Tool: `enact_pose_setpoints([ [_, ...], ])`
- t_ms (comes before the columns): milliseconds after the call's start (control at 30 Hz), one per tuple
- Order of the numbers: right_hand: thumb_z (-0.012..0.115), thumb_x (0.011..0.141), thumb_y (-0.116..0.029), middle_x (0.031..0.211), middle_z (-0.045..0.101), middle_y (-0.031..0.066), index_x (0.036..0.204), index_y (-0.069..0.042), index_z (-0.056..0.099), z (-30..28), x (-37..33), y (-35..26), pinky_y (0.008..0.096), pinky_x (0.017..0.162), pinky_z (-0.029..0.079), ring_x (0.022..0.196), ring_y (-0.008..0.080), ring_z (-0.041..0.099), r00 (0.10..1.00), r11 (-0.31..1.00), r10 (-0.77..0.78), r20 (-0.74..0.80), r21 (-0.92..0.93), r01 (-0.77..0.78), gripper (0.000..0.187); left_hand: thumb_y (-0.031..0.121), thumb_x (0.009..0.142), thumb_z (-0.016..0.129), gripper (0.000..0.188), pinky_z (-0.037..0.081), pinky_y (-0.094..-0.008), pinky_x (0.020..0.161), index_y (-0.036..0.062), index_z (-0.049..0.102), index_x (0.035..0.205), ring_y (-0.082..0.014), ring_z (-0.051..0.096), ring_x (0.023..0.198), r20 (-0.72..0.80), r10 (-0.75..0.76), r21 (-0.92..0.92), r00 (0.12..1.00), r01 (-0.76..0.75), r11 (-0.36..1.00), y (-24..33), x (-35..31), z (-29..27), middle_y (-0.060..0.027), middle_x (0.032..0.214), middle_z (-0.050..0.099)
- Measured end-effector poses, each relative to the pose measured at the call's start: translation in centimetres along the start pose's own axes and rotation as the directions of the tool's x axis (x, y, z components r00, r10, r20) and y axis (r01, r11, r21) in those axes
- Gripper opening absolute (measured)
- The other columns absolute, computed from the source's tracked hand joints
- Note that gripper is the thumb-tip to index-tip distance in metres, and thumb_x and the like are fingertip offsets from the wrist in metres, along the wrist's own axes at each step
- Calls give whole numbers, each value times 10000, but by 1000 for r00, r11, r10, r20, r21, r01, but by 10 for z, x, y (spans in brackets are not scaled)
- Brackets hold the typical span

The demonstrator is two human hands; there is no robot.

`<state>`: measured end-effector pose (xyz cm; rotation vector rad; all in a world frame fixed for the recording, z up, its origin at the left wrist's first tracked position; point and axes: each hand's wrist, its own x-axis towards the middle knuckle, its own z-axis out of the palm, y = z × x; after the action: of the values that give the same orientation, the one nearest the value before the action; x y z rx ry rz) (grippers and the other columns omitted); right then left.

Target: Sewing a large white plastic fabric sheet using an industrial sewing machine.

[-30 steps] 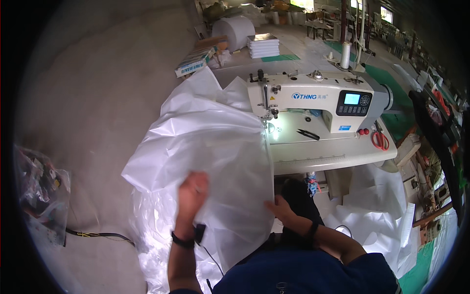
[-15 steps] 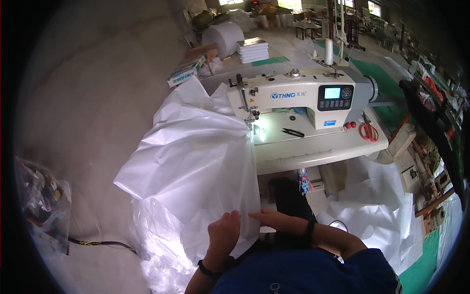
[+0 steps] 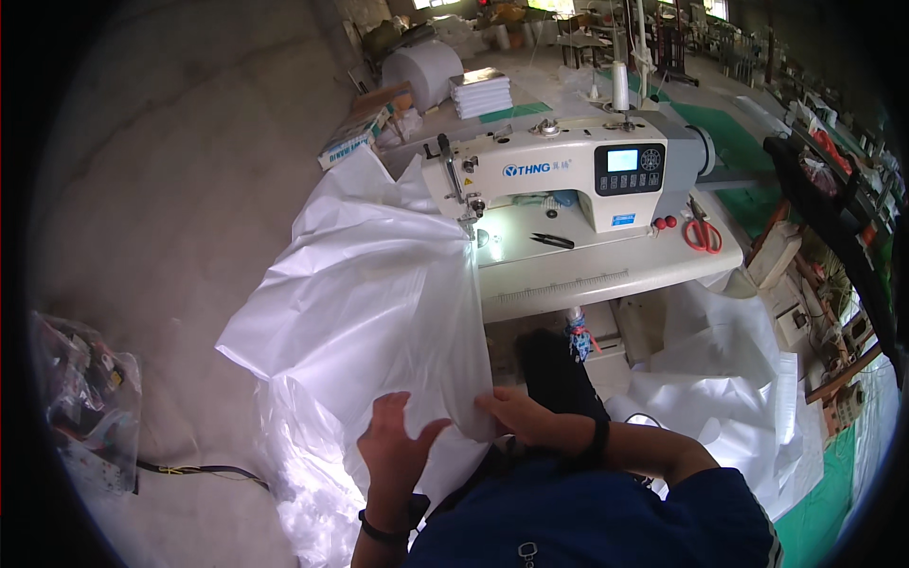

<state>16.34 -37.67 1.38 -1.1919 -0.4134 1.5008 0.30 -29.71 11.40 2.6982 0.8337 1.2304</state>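
Note:
A large white plastic sheet point(image 3: 369, 275) hangs in folds off the left end of a white sewing machine point(image 3: 540, 170). Its upper edge runs in at the lit needle area, and its right edge comes down toward me. Over the lower part of the sheet my left hand point(image 3: 396, 450) is open, thumb well apart from the fingers; whether it touches the sheet I cannot tell. My right hand point(image 3: 519, 417) is closed on the sheet's right edge, thumb and fingers pinching it near my lap.
Black thread snips point(image 3: 552, 240) and red-handled scissors point(image 3: 702, 235) lie on the machine table point(image 3: 559, 293). A thread cone point(image 3: 620, 87) stands behind. More white sheeting point(image 3: 720, 388) drapes at the right. A clear bag of scraps point(image 3: 87, 407) and a black cable point(image 3: 204, 469) are on the left floor.
My left hand has gone from a closed grip on the sheet to open, moving a little left. My right hand stays at the sheet's edge. The whole view has shifted slightly.

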Motion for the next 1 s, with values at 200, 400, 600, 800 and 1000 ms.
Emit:
enact_pose_setpoints([
  [200,472,940,-255,1061,593,121,1169,8,513,5,-13,-2,375,796,522,945,226,610,999,987,21,27,-161,-16,352,231,796,687,190,449,-329,477,64,597,779,-225,571,476,352,113,-65,929,-96,993,-9,-27,9,-61,545,543],
  [400,467,939,-259,1072,584,130,1176,13,494,0,-6,7,378,783,529,940,240,612,999,997,19,38,-77,-16,362,273,925,540,303,302,-239,396,93,503,685,-75,359,400,634,-384,-721,671,693,20,-23,-14,1,41,501,384],
  [600,452,943,-272,1055,580,134,1159,18,498,0,-4,14,381,759,532,892,239,615,999,991,14,30,-131,-10,365,292,944,474,265,355,-237,424,91,536,783,-83,428,461,733,-580,-502,355,858,-110,-96,-64,33,31,593,451],
  [800,439,944,-259,1033,585,134,1147,24,500,7,-13,-2,368,740,534,862,229,615,999,974,44,-10,-221,-45,353,154,845,618,154,457,-332,643,23,562,903,-228,565,757,-166,-316,-105,934,301,948,-74,-43,6,-104,858,584],
  [1000,419,949,-230,995,597,125,1144,22,503,9,-10,2,343,704,530,810,217,614,999,971,38,-1,-236,-38,330,205,732,710,325,386,-454,839,50,557,973,-317,505,964,-79,-23,299,997,45,953,-48,-40,13,-115,1033,548],
])
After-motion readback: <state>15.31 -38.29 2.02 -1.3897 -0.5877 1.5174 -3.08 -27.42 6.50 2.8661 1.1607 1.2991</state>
